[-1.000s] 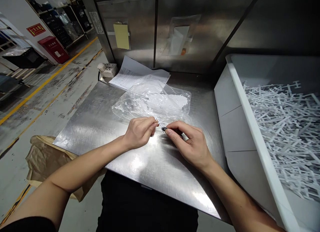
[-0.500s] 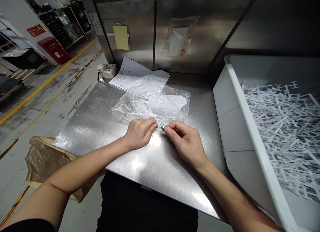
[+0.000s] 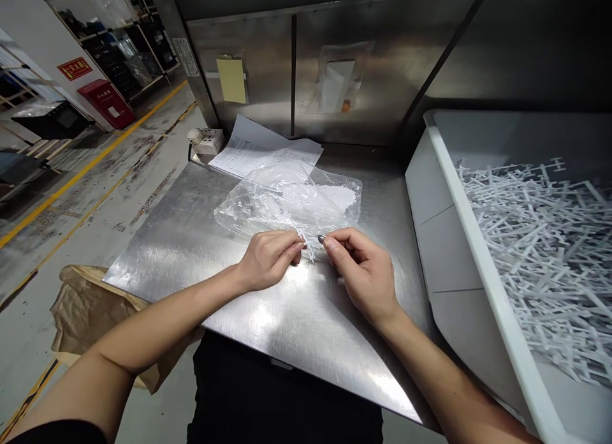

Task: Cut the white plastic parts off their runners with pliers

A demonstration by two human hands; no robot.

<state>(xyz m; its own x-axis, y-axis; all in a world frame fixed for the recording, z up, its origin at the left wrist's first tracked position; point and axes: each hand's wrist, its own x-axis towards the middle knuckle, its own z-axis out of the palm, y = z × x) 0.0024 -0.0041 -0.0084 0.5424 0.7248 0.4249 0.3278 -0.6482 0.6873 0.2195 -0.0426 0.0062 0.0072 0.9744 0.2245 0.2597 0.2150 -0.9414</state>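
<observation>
Pinching white plastic piece, left hand, right hand.

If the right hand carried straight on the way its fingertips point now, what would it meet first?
The right hand points left toward the left hand. First in line is probably the small white plastic piece between their fingertips, then the left hand's fingers; depth is hard to judge.

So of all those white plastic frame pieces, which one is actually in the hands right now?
The small white piece pinched between the left hand and right hand, just in front of the clear bag. The others lie heaped in the white bin.
</observation>
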